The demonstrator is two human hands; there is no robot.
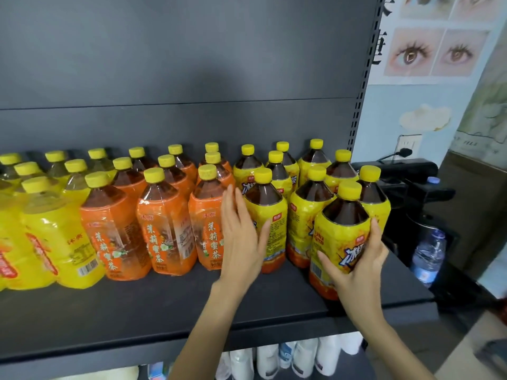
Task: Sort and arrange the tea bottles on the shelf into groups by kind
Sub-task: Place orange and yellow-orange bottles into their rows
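Three kinds stand grouped on the shelf [137,311]. The right hand [356,270] curls round a yellow-labelled dark tea bottle [343,231] at the front right edge, while the left hand [241,237], fingers straight, steadies the neighbouring bottle [274,215]. Best slide it back upright, clear of the lip.

L hand [241,237] flat, fingers [232,207] straight; R hand [356,266] curled round bottle [338,234]

Leftmost yellow-label bottles [6,242] cut by left edge. Back-row bottles [282,146] mostly hidden, only caps and necks show. Right hand [354,267] covers lower label of front iced tea bottle [341,229]. Left hand [241,239] blocks part of neighbouring iced tea bottle [270,215]. White containers [301,357] under shelf [137,311]: tops hidden, kind unclear.
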